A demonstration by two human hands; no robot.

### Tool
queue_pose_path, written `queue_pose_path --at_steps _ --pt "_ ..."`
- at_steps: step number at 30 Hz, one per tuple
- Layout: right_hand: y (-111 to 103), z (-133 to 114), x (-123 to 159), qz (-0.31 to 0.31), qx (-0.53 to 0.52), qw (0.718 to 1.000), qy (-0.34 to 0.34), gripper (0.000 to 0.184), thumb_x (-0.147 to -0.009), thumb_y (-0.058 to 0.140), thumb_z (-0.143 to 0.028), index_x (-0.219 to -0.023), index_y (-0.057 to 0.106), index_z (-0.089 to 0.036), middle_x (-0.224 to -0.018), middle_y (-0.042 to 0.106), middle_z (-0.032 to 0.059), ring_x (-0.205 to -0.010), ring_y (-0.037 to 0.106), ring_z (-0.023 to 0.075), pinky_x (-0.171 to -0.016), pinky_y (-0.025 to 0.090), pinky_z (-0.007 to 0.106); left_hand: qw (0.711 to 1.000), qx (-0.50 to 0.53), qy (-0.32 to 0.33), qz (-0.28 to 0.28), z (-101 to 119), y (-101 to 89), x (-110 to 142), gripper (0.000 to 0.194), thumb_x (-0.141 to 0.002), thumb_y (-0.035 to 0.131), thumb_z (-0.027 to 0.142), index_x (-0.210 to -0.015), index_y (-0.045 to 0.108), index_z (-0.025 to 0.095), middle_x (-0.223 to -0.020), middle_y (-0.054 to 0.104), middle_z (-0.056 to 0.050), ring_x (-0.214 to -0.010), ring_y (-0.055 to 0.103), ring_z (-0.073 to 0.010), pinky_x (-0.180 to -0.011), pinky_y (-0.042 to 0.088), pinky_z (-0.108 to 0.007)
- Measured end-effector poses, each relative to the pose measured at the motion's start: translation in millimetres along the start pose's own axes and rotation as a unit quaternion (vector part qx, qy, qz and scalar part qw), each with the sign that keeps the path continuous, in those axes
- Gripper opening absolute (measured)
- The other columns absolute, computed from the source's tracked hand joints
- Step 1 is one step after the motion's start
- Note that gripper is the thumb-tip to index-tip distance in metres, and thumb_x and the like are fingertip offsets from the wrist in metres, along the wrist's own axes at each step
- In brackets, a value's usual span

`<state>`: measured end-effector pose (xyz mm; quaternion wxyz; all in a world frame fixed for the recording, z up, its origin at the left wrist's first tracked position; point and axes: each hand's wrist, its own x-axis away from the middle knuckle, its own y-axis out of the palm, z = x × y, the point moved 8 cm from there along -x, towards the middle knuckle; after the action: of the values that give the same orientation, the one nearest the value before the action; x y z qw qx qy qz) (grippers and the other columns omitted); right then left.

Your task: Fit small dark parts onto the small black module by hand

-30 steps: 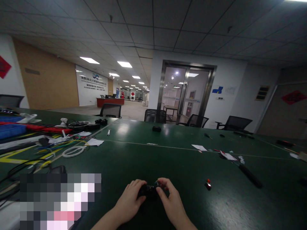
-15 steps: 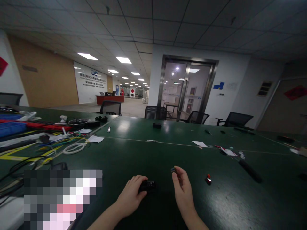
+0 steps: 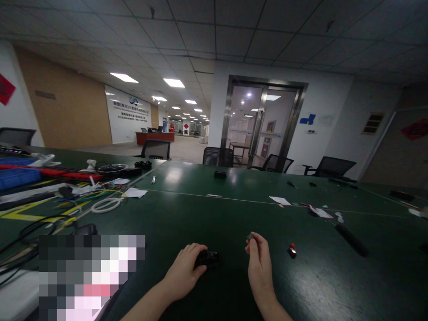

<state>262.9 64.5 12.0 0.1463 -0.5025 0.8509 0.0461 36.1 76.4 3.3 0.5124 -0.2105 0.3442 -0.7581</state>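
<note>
My left hand [image 3: 185, 269] is closed around a small black device [image 3: 210, 256] on the dark green table; its front end shows past the fingers, and its kind is unclear. To the right, my right hand [image 3: 261, 263] pinches a tiny grey piece [image 3: 249, 236] between thumb and fingers, slightly above the tabletop. That piece is too small to name. Right of this hand lies a small red and silver item [image 3: 292, 250] with an orange-red top, touched by neither hand.
Cables, a white coiled cable [image 3: 106, 205] and blue trays [image 3: 16, 178] crowd the left side. A black box [image 3: 220, 174] stands toward the back. Papers [image 3: 280, 200] and a black-handled tool [image 3: 351, 239] lie at right. Office chairs [image 3: 155, 149] line the far edge.
My right hand has shifted slightly right with the small piece, and its fingers have turned it. My left hand stays on the black device. The view has moved slightly.
</note>
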Motion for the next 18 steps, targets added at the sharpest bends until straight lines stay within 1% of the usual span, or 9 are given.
queue_pose_path --at_steps 4,7,10,13,18 --pt "0.1 5.3 -0.9 0.004 -0.004 1.0 0.017 0.042 -0.083 0.042 -0.054 -0.107 0.053 -0.022 -0.09 0.059 0.0037 -0.08 0.056 0.0188 -0.077 0.045 0.034 1.0 -0.007 -0.002 0.005 0.3 0.1 -1.2 0.041 -0.08 0.054 0.025 -0.121 0.05 0.027 -0.124 0.053 -0.001 -0.113 0.048 -0.0231 -0.096 0.037 -0.037" --pt "1.8 5.3 0.2 0.003 -0.009 1.0 0.016 0.041 -0.083 0.044 -0.054 -0.107 0.053 -0.022 -0.091 0.059 0.0037 -0.081 0.056 0.0191 -0.078 0.045 0.035 1.0 -0.015 0.005 0.012 1.2 0.7 -2.1 0.041 -0.08 0.054 0.024 -0.121 0.05 0.026 -0.123 0.054 -0.002 -0.114 0.048 -0.0229 -0.098 0.036 -0.036" --pt "4.4 4.2 1.8 -0.003 -0.013 1.0 0.01 0.04 -0.082 0.046 -0.052 -0.107 0.053 -0.022 -0.093 0.06 0.0041 -0.084 0.056 0.0192 -0.081 0.044 0.035 1.0 -0.02 0.001 0.014 -0.3 1.6 -2.3 0.042 -0.079 0.054 0.024 -0.121 0.05 0.026 -0.123 0.054 -0.002 -0.114 0.047 -0.0232 -0.098 0.036 -0.036" --pt "8.3 5.7 2.4 -0.022 -0.017 1.0 0.011 0.039 -0.082 0.047 -0.051 -0.108 0.053 -0.022 -0.097 0.061 0.0045 -0.087 0.057 0.0196 -0.082 0.044 0.035 1.0 -0.015 -0.003 0.011 -2.2 2.7 -2.1 0.043 -0.079 0.054 0.025 -0.122 0.05 0.027 -0.124 0.053 -0.001 -0.114 0.047 -0.0231 -0.097 0.037 -0.036" --pt "11.2 4.4 3.0 -0.043 -0.01 0.999 0.011 0.04 -0.083 0.047 -0.05 -0.111 0.051 -0.022 -0.104 0.06 0.0051 -0.095 0.056 0.0202 -0.083 0.043 0.033 1.0 -0.014 -0.002 0.001 1.7 1.5 -1.4 0.042 -0.08 0.054 0.025 -0.122 0.05 0.027 -0.124 0.053 -0.001 -0.113 0.047 -0.0225 -0.098 0.037 -0.036"
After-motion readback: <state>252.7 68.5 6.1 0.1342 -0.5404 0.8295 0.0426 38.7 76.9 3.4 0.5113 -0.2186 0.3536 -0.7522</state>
